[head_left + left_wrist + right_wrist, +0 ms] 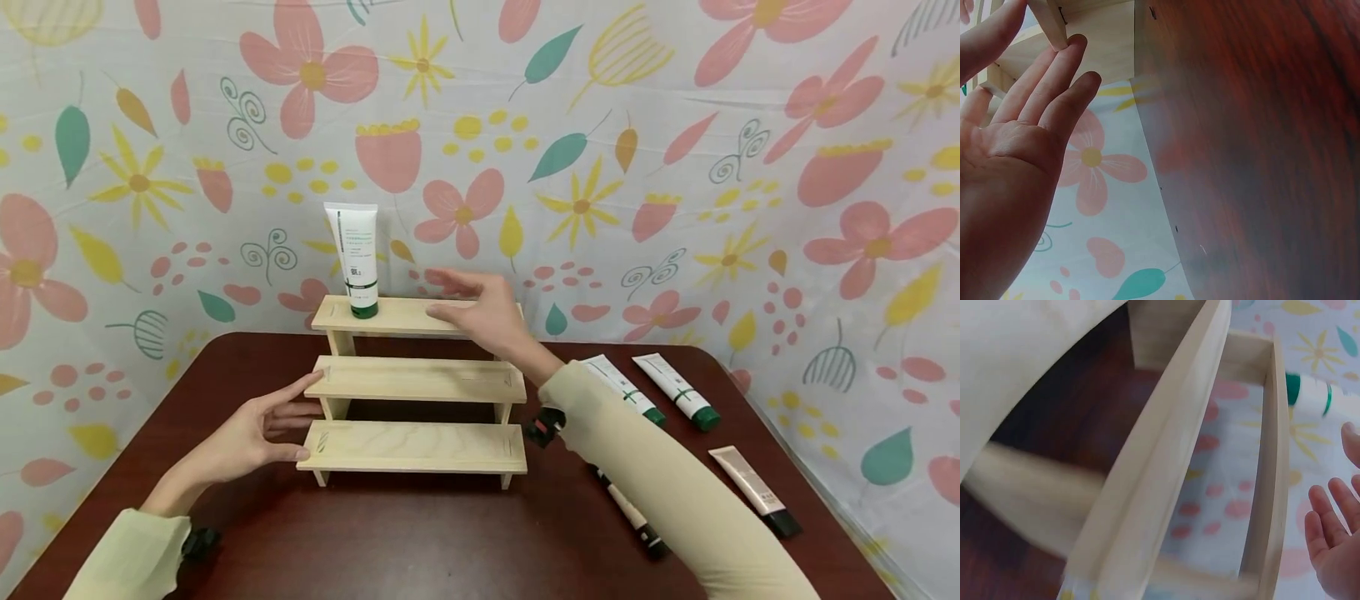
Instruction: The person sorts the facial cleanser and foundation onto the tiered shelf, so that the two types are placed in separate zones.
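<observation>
A three-step wooden display stand (pixel 420 446) stands on the table. On the left of its top step a white tube with a green cap (pixel 360 258) is upright, cap down. My left hand (pixel 243 437) touches the stand's left side, thumb at the bottom step's corner and index fingertip at the middle step. In the left wrist view its long fingers (pixel 1063 81) extend fairly straight against the wood. Over the right part of the top step, my right hand (pixel 483 312) holds nothing, its fingers apart from the tube. The right wrist view shows its fingers loosely extended.
Right of the stand lie two more white green-capped tubes (pixel 678 392) (pixel 618 383), a pinkish tube with a black cap (pixel 753 490) and another black-capped tube (pixel 630 510), partly behind the right sleeve. A flower-patterned cloth (pixel 480 125) hangs behind the dark red table (pixel 420 542).
</observation>
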The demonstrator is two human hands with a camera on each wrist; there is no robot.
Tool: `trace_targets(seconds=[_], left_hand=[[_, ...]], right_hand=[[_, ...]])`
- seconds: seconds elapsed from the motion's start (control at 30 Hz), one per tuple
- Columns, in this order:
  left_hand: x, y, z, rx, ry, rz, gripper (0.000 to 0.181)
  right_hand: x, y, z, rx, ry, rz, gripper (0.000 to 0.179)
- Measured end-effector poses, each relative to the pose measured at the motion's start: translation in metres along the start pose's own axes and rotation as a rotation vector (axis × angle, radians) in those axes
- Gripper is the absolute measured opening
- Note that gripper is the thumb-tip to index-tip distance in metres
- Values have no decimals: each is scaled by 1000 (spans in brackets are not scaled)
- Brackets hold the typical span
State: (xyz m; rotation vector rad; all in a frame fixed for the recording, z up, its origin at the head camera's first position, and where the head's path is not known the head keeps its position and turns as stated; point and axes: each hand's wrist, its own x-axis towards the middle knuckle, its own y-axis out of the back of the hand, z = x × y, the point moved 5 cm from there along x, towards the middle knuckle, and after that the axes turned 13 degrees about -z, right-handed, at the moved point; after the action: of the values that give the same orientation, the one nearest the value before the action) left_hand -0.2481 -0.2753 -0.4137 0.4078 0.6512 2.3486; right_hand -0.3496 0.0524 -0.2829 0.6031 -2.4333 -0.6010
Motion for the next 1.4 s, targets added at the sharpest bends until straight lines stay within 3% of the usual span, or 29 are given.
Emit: trace_targets(seconds=[0.33,0.63,0.77,0.97,1.4], left_hand=[[0,-1,1,9,24,-8,103],[-1,0,1,10,46,-11,104],[0,0,1,14,47,-11,104],[0,-1,0,13,41,-9,104],[0,0,-1,13,23,-9,104]], right_hand=[[-47,63,19,-176,-8,-38,48],[-98,114,60,-257,-161,-86,47],[-116,134,75,-329,-179,-100,46],[-137,156,97,-411,-191,-134,43],[-179,182,163,-350,-371,-321,52]])
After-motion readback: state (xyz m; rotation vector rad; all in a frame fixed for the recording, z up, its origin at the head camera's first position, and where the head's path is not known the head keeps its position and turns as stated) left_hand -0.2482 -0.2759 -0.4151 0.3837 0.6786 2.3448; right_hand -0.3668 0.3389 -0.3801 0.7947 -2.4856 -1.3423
